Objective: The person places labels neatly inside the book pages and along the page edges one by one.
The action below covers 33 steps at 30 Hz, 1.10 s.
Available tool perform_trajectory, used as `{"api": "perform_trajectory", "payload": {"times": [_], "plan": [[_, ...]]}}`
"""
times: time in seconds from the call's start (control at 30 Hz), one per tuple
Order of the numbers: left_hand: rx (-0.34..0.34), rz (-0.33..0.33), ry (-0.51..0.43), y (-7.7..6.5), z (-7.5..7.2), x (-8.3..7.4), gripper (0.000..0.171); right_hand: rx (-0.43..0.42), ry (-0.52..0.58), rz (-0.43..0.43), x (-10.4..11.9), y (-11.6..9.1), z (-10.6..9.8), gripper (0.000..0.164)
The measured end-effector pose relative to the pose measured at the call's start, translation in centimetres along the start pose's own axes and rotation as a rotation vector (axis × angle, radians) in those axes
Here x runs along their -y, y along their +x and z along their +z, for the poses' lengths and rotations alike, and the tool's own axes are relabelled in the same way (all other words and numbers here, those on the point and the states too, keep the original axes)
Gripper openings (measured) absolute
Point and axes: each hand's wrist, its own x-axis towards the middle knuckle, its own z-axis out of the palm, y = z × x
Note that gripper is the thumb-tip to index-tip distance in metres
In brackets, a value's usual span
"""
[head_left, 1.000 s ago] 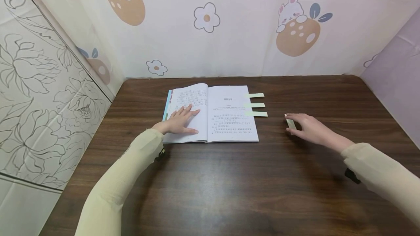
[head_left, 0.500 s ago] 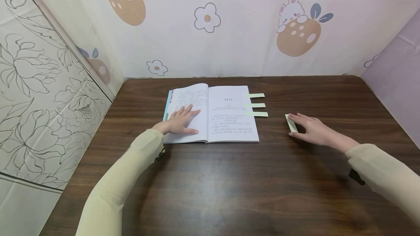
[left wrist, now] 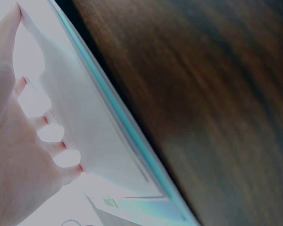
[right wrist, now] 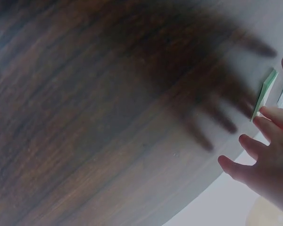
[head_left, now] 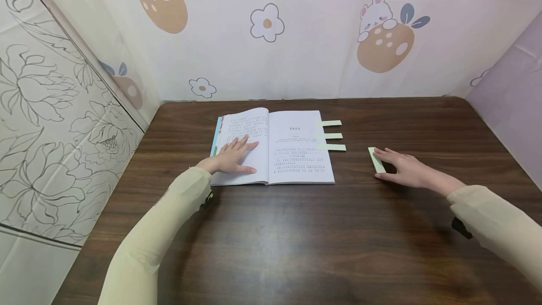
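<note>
An open book [head_left: 300, 164] with printed pages lies at the back middle of the table. My left hand [head_left: 230, 156] rests spread on its left page, fingers straight, and in the left wrist view the fingertips press the white paper. Three pale green sticky tabs [head_left: 334, 136] stick out from the right page's outer edge. To the right of the book lies a small pad of pale green sticky notes [head_left: 376, 160]. My right hand [head_left: 404, 168] is beside it, thumb and fingers apart and relaxed, fingertips right at the pad's right side and near end.
The dark wooden table [head_left: 271, 234] reaches back to a patterned curtain [head_left: 313, 51]. A white panel with drawn flowers [head_left: 51, 121] stands along the left, and a light purple wall [head_left: 512, 93] along the right.
My right hand has set the sticky note pad down flat on the table, loosened its fingers and shifted slightly right. The left hand and the book have stayed in place.
</note>
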Motion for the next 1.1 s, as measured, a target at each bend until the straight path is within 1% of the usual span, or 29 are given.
{"api": "perform_trajectory", "payload": {"times": [0.13, 0.37, 0.7, 1.1], "plan": [[0.000, 0.001, -0.002, 0.0, 0.0, -0.1, 0.081, 0.024, 0.021, -0.024, -0.4, 0.1, -0.1, 0.073], [0.001, 0.000, -0.011, 0.0, -0.1, 0.0, 0.081, 0.020, 0.070, -0.086, -1.0, 0.2, -0.2, 0.071], [0.001, 0.004, -0.015, 0.0, 0.0, 0.0, 0.082, 0.031, 0.122, -0.096, -1.4, 0.3, -0.4, 0.067], [0.012, -0.008, -0.018, -0.2, -0.2, -0.3, 0.081, 0.055, 0.121, -0.091, -1.4, 0.3, -0.8, 0.065]]}}
